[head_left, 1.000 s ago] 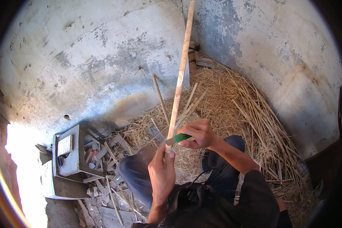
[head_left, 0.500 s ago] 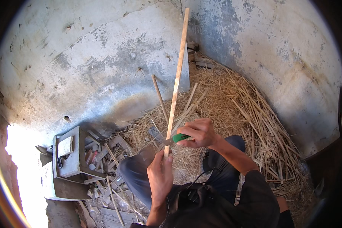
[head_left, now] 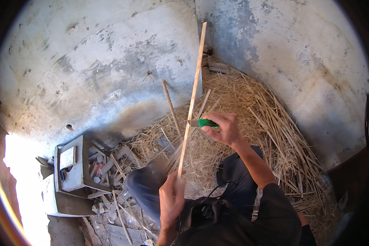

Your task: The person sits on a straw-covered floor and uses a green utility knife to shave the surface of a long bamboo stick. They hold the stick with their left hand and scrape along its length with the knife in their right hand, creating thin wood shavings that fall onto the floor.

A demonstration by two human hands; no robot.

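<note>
green-handled knife (head_left: 208,122) in right hand (head_left: 223,127), grip closed on the handle, blade pointing left and against the strip (head_left: 192,94). left hand (head_left: 172,194) pinches the strip's lower end between thumb and fingers, grip narrow, slightly blurred. strip is pale, long, thin, held up at a slant over the straw, upper end leaning a bit right; blade meets it partway up, well apart from the left hand. dark trousers (head_left: 145,190) on bent legs either side, black cable (head_left: 221,186) near the lap. brown stick (head_left: 170,104) just left of the strip, leaning. straw (head_left: 233,96) piled beyond and to the right, longer stalks along its right edge. left: grey boxy thing (head_left: 76,176), kind unclear, beside scraps (head_left: 106,168). stained wall (head_left: 110,69) behind, bright opening (head_left: 26,192) far left.
</note>
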